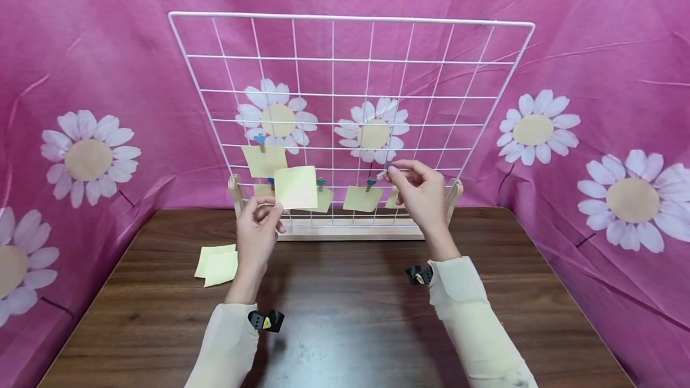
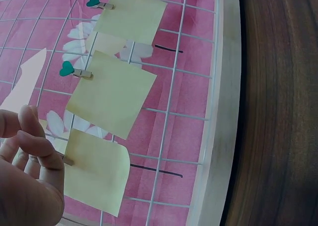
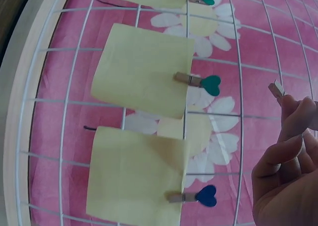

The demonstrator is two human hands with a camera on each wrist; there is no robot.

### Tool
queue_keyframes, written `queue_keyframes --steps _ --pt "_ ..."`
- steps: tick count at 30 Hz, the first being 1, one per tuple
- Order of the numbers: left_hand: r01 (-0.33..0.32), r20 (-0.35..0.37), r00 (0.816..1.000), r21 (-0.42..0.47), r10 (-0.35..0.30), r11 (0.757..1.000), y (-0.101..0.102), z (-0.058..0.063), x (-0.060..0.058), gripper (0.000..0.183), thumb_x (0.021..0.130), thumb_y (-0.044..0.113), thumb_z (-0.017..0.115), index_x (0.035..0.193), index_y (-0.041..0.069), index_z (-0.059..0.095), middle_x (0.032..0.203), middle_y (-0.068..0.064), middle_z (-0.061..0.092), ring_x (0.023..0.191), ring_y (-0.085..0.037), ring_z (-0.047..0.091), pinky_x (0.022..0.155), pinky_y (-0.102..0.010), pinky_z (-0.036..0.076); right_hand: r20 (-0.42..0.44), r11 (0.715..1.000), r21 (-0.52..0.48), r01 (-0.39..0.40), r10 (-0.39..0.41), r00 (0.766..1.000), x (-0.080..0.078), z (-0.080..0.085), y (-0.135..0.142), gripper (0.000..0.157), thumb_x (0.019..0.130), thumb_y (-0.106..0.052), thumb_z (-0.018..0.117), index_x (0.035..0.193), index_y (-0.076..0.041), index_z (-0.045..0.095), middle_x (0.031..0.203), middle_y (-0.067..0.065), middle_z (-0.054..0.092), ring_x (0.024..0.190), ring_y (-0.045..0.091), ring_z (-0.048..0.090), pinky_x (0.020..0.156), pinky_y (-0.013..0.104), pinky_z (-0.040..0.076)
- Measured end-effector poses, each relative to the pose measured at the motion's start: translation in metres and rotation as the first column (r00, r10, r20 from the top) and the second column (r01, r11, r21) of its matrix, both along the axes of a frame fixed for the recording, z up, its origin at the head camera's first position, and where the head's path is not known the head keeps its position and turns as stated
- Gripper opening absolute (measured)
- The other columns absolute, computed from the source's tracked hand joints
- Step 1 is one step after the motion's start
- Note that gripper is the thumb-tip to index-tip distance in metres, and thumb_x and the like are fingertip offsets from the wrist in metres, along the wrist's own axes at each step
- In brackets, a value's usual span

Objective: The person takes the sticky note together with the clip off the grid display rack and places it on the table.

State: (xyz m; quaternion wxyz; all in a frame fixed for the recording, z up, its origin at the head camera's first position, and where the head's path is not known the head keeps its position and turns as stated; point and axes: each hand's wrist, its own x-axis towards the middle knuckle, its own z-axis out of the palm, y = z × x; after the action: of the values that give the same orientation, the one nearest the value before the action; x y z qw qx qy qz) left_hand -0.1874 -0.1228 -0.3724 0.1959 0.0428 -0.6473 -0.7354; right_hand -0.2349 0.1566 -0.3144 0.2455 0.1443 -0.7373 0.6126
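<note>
My left hand (image 1: 259,226) pinches a yellow sticky note (image 1: 296,187) by its lower left corner, in front of the white wire grid (image 1: 332,76). My right hand (image 1: 423,193) pinches a small wooden clothespin (image 3: 276,90) between thumb and fingertips, near the grid's right half. Clipped to the grid by heart-topped clothespins are several notes: one higher at left (image 1: 264,161), the others in a lower row, such as this note (image 1: 362,199) under a green-heart clothespin (image 3: 211,85). The right hand partly covers the rightmost note (image 1: 392,198).
Two loose sticky notes (image 1: 220,267) overlap on the dark wooden table (image 1: 345,316), left of my left forearm. The grid stands in a pale wooden base (image 1: 350,232) at the table's back. A pink cloth with white flowers (image 1: 88,160) hangs behind and at both sides.
</note>
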Motion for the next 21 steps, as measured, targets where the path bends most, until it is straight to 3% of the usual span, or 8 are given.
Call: queue_keyframes --steps 7,11,17,21 --pt "-0.010 0.001 1.000 -0.012 0.010 1.000 -0.003 -0.005 0.004 0.011 0.096 -0.001 0.063 0.106 -0.004 0.059 0.080 -0.005 0.075 0.050 -0.010 0.055 0.045 -0.017 0.037 0.037 1.000 -0.007 0.009 -0.009 0.999 0.004 -0.004 0.012 0.019 0.095 -0.009 0.072 0.105 0.007 0.072 0.084 0.025 0.072 0.041 0.019 0.053 0.041 0.021 0.044" --pt "-0.025 -0.002 1.000 -0.024 0.025 0.999 -0.006 -0.007 0.007 0.011 0.094 -0.004 0.062 0.105 -0.006 0.059 0.077 -0.001 0.074 0.050 -0.010 0.055 0.044 -0.016 0.036 0.079 1.000 -0.001 0.028 -0.028 0.996 0.007 -0.007 0.019 0.021 0.095 -0.012 0.073 0.107 0.006 0.073 0.084 0.020 0.074 0.042 0.018 0.054 0.041 0.022 0.046" --pt "-0.038 0.006 0.999 -0.019 0.038 0.999 -0.011 -0.009 0.012 0.010 0.093 -0.006 0.063 0.102 -0.006 0.059 0.072 0.005 0.073 0.050 -0.011 0.055 0.043 -0.016 0.036 0.114 0.999 -0.021 0.038 -0.036 0.993 0.014 -0.012 0.028 0.020 0.096 -0.008 0.070 0.108 0.007 0.072 0.086 0.022 0.074 0.043 0.010 0.052 0.043 0.022 0.047" --pt "-0.037 0.011 0.999 -0.016 0.037 0.999 -0.013 -0.011 0.014 0.010 0.093 -0.007 0.063 0.102 -0.007 0.059 0.073 0.002 0.073 0.050 -0.011 0.055 0.044 -0.016 0.039 0.117 0.998 -0.040 0.048 -0.043 0.992 0.017 -0.015 0.032 0.018 0.096 -0.006 0.069 0.107 0.008 0.072 0.083 0.019 0.074 0.043 0.010 0.052 0.044 0.022 0.047"
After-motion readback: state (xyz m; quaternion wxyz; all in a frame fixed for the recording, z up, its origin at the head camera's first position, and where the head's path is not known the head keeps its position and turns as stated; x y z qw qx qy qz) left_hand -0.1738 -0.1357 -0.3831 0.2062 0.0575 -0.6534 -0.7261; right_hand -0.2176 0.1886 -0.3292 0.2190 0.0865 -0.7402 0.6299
